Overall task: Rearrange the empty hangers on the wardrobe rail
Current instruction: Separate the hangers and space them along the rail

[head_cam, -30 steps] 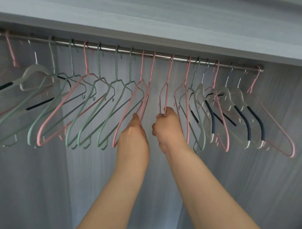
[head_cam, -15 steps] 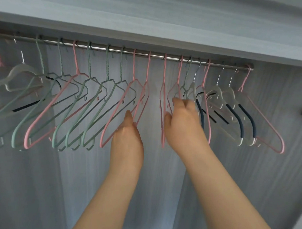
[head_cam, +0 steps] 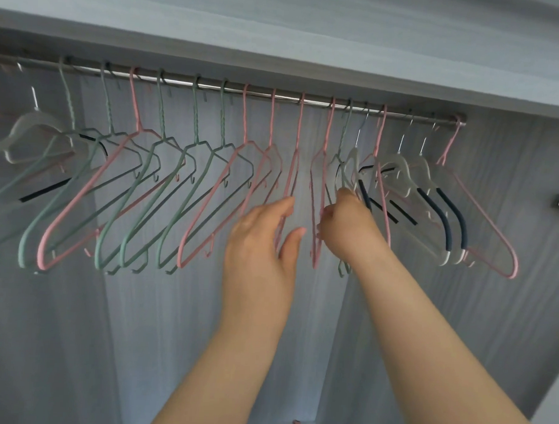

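Since the earlier frame your left hand (head_cam: 264, 240) has left the pink hanger it was touching and opened up; your right hand (head_cam: 344, 223) has shifted further right into the bunched hangers. Left grip now: fingers apart, thumb spread, palm facing right, just in front of a pink hanger (head_cam: 291, 187) that hangs edge-on near the middle of the rail (head_cam: 417, 116); contact is unclear, blurred. Right grip: fingers curled together around the lower part of the next pink hanger (head_cam: 318, 194), with fingertips up against the green hanger (head_cam: 340, 150) and the clear hanger (head_cam: 352, 163) beside it; exactly which one you pinch, can't tell. Empty hangers all hang on the rail under the wardrobe shelf (head_cam: 278, 27): green and pink ones spread left, clear ones with dark pads and a pink one packed right. Far-right pink hanger (head_cam: 481, 212) sits at the rail end.
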Tool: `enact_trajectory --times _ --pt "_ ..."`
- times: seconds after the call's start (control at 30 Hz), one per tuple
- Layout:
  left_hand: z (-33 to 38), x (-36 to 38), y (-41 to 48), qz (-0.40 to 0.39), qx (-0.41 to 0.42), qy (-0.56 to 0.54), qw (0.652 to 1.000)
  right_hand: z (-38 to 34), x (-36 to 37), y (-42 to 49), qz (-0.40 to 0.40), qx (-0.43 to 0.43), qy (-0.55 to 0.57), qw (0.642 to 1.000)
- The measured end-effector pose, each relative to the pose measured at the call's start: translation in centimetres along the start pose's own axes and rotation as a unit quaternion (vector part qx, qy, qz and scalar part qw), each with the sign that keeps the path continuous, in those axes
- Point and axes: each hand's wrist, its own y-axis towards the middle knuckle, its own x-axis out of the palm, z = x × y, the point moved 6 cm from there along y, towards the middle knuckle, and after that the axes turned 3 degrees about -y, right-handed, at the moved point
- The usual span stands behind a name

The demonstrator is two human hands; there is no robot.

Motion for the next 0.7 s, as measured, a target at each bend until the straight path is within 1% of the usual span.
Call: enact_trajectory --times 0.07,0.13,0.23,0.37,0.57,0.7 --pt "-0.3 0.5 -0.4 -0.010 -0.007 -0.002 1.000 0.0 0.5 0.1 -0.016 0.016 0.076 0.997" --pt "-0.6 0.6 -0.6 -0.011 -0.012 0.003 1.000 -0.1 1.2 0.0 -0.040 0.032 0.156 0.986" --pt "-0.8 0.6 -0.9 -0.013 -0.023 -0.005 1.000 -0.5 2.1 -0.4 -0.071 0.054 0.266 0.960" --pt "-1.7 0.1 -1.8 -0.013 -0.038 0.003 0.999 -1.3 3.4 -0.5 -0.065 0.053 0.388 0.918" --pt "-3.0 -1.1 -2.3 -0.010 -0.057 0.032 0.998 -1.7 4.3 -0.1 -0.043 0.043 0.430 0.901" --pt "-3.5 -1.8 -1.9 0.006 -0.060 0.044 0.997 -2.4 4.3 0.4 -0.033 0.034 0.415 0.909"
